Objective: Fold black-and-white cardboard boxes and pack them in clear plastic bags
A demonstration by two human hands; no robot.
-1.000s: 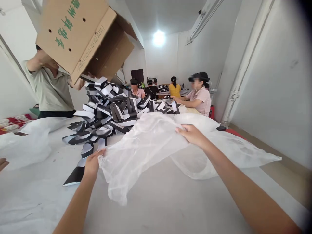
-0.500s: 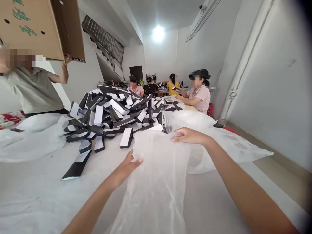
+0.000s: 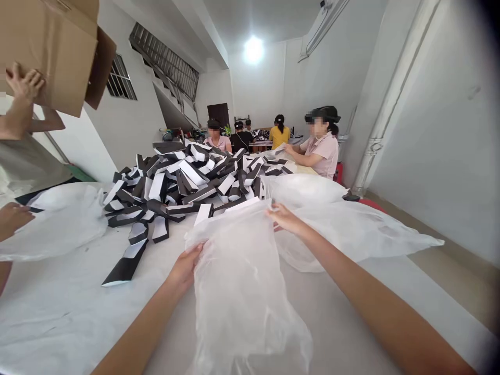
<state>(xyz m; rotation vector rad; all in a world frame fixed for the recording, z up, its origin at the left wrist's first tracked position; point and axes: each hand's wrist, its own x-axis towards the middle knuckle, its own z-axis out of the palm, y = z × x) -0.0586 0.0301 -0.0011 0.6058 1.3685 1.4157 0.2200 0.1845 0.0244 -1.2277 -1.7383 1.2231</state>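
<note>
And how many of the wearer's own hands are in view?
2: left hand at the upper left edge of the translucent bag, right hand at its upper right corner.

A thin, translucent white bag [image 3: 238, 281], creased and slack, is held between the left hand [image 3: 186, 265] and the right hand [image 3: 286, 217], its upper edge slanting higher at the right. The body droops towards the desk's [image 3: 339, 323] near edge, well in from the right edge, its lower end crumpled.
</note>
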